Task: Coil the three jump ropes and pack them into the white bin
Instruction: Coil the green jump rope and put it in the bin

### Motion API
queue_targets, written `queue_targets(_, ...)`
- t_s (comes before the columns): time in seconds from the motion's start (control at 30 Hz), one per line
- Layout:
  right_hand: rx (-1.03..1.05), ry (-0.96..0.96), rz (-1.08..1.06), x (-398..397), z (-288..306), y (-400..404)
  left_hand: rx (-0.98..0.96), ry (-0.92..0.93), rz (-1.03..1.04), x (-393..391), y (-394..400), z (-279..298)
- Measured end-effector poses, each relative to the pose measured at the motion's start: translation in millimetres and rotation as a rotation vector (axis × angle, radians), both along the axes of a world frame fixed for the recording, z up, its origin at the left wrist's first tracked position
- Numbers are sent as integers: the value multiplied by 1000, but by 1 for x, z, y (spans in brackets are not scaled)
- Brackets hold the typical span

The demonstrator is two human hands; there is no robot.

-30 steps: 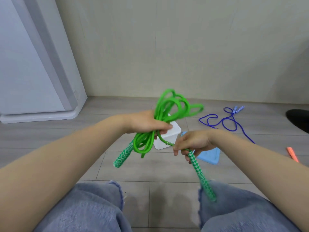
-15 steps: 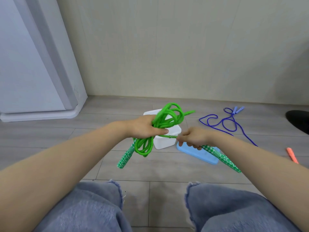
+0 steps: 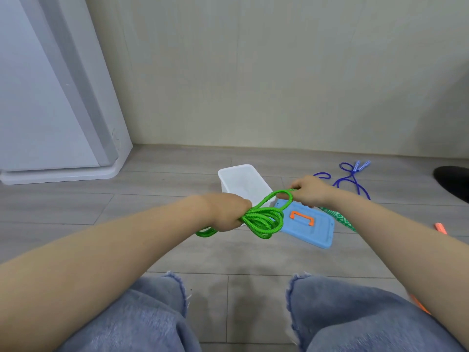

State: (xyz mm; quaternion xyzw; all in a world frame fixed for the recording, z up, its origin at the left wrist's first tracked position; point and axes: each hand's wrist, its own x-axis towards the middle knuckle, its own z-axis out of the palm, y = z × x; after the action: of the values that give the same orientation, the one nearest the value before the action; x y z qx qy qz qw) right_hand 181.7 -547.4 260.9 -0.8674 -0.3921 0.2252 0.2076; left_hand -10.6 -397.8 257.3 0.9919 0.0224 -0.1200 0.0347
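Open white plastic bin (image 3: 241, 181) on the grey floor, nothing visible inside, pale blue lid (image 3: 308, 231) beside it. In front of it, the bright green braided jump rope (image 3: 264, 219), first of three, is mid-coil: left hand (image 3: 225, 212) fisted round the loops, right hand (image 3: 308, 190) pinching the free strand near its patterned handle. Next, I reckon: wrap and tuck that tail. No readable writing anywhere.
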Motion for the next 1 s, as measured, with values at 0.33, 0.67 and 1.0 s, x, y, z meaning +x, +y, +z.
queue_targets(0.33, 123, 123, 26, -20, 34, 12, 307, 24, -59, 6, -23, -12)
queue_targets(0.67, 133, 943, 300, -150, 33, 24, -229, -169, 380, -5, 39, 25)
queue_targets(1.0, -337, 801, 282, -79, -5, 5, 66, 87, -306, -15, -38, 89)
